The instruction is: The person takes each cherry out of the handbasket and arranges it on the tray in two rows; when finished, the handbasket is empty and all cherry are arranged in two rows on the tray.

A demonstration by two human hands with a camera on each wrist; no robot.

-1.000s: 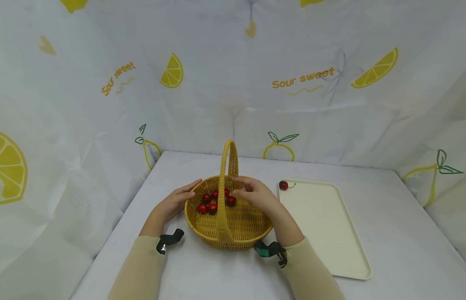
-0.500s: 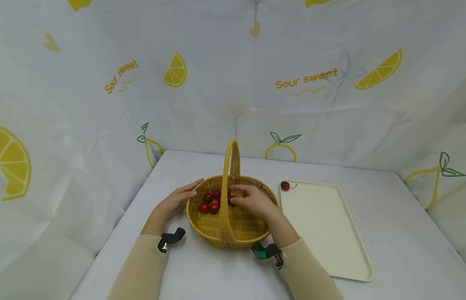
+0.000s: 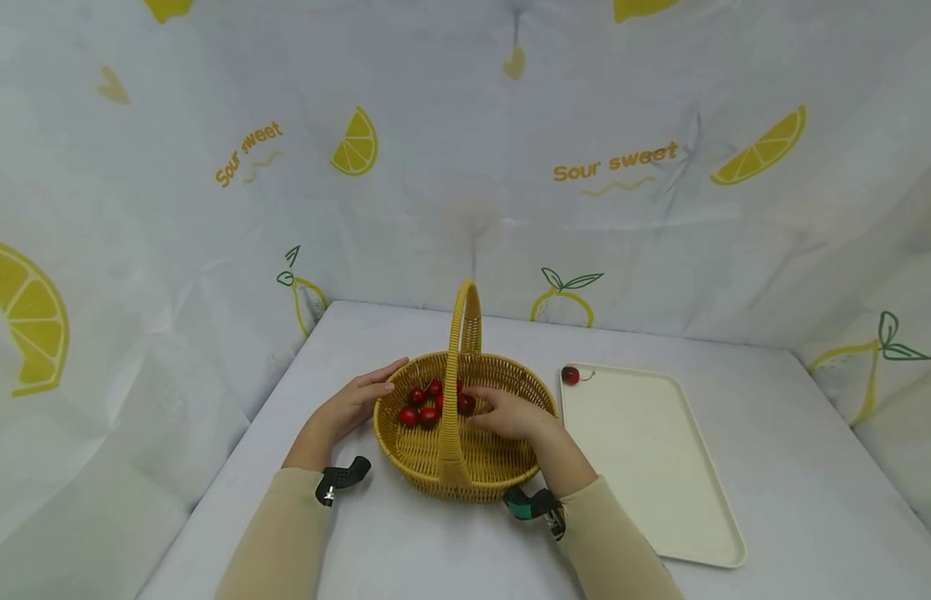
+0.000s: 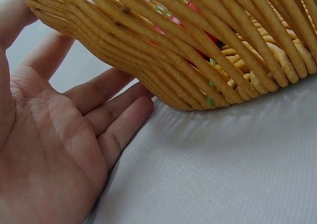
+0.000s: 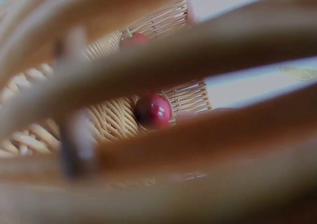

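Left hand point(image 3: 351, 407), fingers extended, touches left rim of oval yellow wicker basket point(image 3: 503, 454). Right hand point(image 3: 516, 418) inside, at round dark-red cherry point(image 3: 466, 405); cannot tell if grasped. Glossy red cherries point(image 3: 428, 417) toward basket's left edge. Stemmed cherry point(image 3: 570, 376) in far left corner of rectangular cream tray point(image 3: 645, 458).
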